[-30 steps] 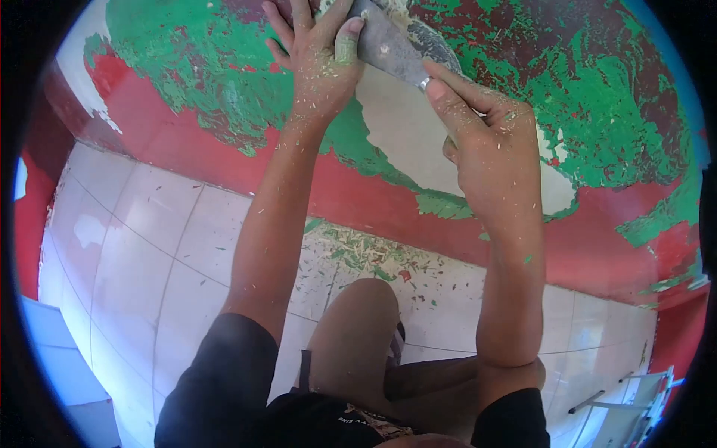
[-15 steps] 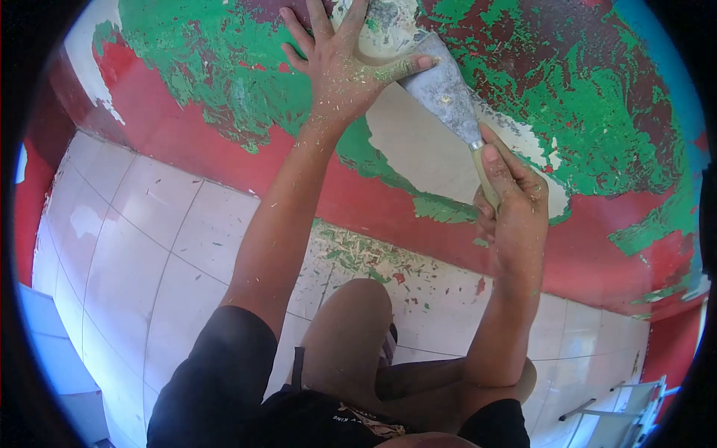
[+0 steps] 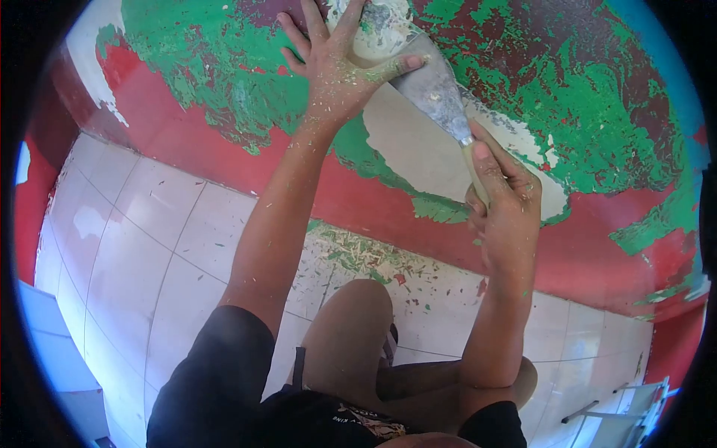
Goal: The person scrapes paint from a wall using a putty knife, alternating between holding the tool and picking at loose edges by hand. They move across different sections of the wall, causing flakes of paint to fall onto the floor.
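Note:
A paint scraper with a wide grey blade and a pale handle lies slanted against the wall. My right hand is wrapped round its handle, thumb along the top. My left hand is spread out at the wall, dusted with paint flecks, its thumb reaching onto the scraper's blade. Just beyond the blade's edge, between the left fingers and the scraper, is a bare whitish patch. Green paint and dark red paint peel in ragged areas around it.
Paint chips are heaped and scattered on the white tiled floor at the wall's foot. My bent knee is close behind them. A metal frame stands at the lower right, and a pale blue-white object at the lower left.
The scraper and my right hand have shifted slightly left and up along the wall. My left hand has moved a little to the left, still spread with its thumb at the blade.

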### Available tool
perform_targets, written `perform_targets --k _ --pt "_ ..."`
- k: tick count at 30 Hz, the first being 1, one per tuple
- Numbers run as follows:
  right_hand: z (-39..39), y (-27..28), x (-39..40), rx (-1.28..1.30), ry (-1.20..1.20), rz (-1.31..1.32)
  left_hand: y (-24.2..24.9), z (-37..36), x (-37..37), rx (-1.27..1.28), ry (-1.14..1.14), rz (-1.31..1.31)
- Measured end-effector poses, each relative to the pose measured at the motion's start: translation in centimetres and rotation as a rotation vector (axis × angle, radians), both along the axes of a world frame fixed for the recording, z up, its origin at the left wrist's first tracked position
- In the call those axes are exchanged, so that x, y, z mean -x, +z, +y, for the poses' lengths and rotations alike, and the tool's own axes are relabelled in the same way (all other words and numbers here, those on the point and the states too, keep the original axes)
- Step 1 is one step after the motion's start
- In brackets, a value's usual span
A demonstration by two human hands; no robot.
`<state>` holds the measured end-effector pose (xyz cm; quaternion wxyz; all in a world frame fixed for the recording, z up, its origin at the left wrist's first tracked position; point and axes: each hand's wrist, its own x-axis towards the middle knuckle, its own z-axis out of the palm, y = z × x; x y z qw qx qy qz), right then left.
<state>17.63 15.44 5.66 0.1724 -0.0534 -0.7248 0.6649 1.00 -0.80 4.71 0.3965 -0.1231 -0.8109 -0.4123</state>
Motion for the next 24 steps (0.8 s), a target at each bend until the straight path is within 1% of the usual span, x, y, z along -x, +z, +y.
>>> perform_targets --k 2,3,4,5,7,8,10,11,13,14,16,19,24 --pt "0.0 -0.1 0.6 -0.010 -0.009 0.007 -0.1 0.2 0.7 -0.025 0.032 -0.037" --pt "-0.2 0.2 1.4 -0.098 -0.025 0.022 -0.3 0.1 1.1 -0.028 0.031 -0.040" --pt "-0.4 0.3 2.1 -0.178 -0.045 0.033 -0.6 -0.3 1.3 -0.026 0.009 -0.002" --pt "-0.7 0.5 2.7 -0.172 -0.052 0.024 -0.9 -0.5 1.3 -0.024 -0.015 0.035" --pt "-1.2 1.3 3.7 -0.157 0.056 0.039 -1.2 -0.6 1.7 -0.027 -0.025 0.053" --pt "-1.3 1.1 3.5 -0.160 0.053 0.041 -1.3 -0.6 1.8 -0.034 -0.029 0.073" --pt "-1.5 -0.1 2.5 -0.304 -0.011 0.140 -1.1 -0.8 1.7 -0.016 -0.024 0.049" --pt "-1.3 -0.5 1.7 -0.306 -0.013 0.141 -1.0 -0.8 1.7 -0.001 -0.016 0.027" --pt "-0.8 -1.3 -0.2 -0.033 -0.029 0.024 -0.5 -0.2 0.6 0.025 0.014 0.004" --pt "-0.7 -1.8 -0.6 -0.033 -0.027 0.023 -0.4 0.0 0.3 0.059 0.044 -0.019" --pt "-0.6 -2.7 -1.1 0.115 -0.078 -0.022 -0.6 0.4 0.5 0.070 0.067 -0.008" --pt "-0.9 -2.7 -0.9 0.187 -0.096 -0.045 -0.8 0.6 0.7 0.072 0.086 0.019" --pt "-0.1 -1.2 -0.1 0.172 -0.090 -0.099 -0.6 0.5 1.1 0.045 0.085 0.005"
